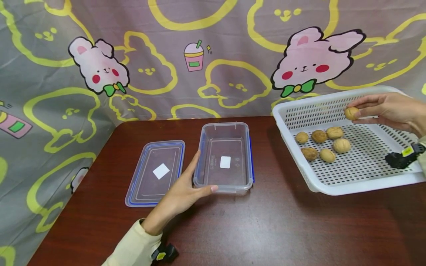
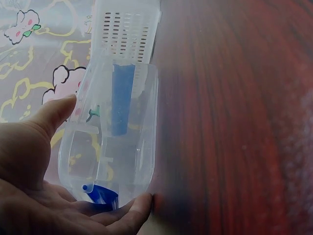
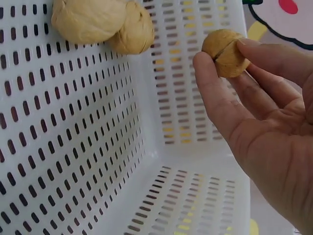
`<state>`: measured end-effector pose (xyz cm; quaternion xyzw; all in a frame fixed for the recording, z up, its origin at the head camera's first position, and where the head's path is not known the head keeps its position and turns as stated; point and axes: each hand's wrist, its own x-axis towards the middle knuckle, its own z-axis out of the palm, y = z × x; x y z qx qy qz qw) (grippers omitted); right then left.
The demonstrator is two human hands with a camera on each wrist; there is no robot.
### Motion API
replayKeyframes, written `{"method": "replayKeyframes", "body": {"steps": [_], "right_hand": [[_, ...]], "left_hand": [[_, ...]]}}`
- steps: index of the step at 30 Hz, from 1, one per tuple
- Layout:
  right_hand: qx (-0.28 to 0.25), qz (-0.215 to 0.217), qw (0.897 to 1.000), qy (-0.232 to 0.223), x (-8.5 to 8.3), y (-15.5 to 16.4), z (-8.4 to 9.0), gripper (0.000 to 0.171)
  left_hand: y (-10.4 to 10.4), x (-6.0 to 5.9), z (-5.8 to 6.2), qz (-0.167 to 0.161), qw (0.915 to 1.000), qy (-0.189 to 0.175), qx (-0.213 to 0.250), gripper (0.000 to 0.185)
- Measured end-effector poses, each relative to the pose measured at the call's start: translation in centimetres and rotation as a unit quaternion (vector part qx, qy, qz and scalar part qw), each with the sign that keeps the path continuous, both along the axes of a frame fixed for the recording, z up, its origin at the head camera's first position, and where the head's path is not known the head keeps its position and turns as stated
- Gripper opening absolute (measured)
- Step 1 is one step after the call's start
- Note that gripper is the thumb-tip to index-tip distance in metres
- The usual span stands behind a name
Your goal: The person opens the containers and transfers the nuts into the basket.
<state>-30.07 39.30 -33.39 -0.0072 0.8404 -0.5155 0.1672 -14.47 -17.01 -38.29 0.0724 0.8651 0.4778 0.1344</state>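
My right hand (image 1: 358, 110) pinches a walnut (image 1: 351, 113) between thumb and fingers, held above the far side of a white perforated basket (image 1: 332, 190). Several more walnuts (image 1: 319, 136) lie on the basket floor. In the right wrist view the held walnut (image 3: 222, 44) sits at the tips of my right hand (image 3: 224, 55), over the basket wall (image 3: 73, 147). My left hand (image 1: 203, 173) rests with straight fingers against the near left corner of an empty clear plastic container (image 1: 226, 129), thumb on its side wall. The left wrist view shows that left hand (image 2: 107, 149) spread on the container (image 2: 127, 112).
The container's clear lid (image 1: 156, 171) with a blue seal lies flat just left of it. Everything stands on a dark brown wooden table (image 1: 266, 221). A cartoon-print cloth (image 1: 213, 55) hangs behind and to the left. Two loose walnuts (image 3: 98, 22) lie in the basket near my right hand.
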Motion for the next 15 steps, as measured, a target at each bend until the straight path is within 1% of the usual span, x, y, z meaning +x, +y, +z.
{"method": "replayKeyframes", "body": {"steps": [2, 5, 7, 12, 15], "right_hand": [[0.022, 0.005, 1.000, -0.011, -0.09, 0.05, -0.09, 0.051], [0.051, 0.016, 0.998, -0.022, -0.30, 0.26, -0.39, 0.051], [0.073, 0.024, 0.997, -0.030, -0.40, 0.37, -0.56, 0.046], [0.122, 0.047, 0.991, -0.040, -0.53, 0.49, -0.87, 0.029], [0.150, 0.063, 0.986, -0.048, -0.53, 0.40, -0.92, 0.027]], "left_hand": [[-0.01, 0.00, -0.02, 0.001, 1.0000, 0.001, 0.000, 0.113], [-0.02, -0.02, -0.05, 0.000, 1.0000, 0.001, 0.003, 0.113], [-0.01, -0.04, -0.07, -0.001, 1.0000, 0.001, 0.004, 0.113], [-0.02, -0.07, -0.08, -0.002, 1.0000, -0.002, 0.002, 0.113], [-0.02, -0.06, -0.05, -0.001, 1.0000, -0.002, 0.001, 0.113]]}}
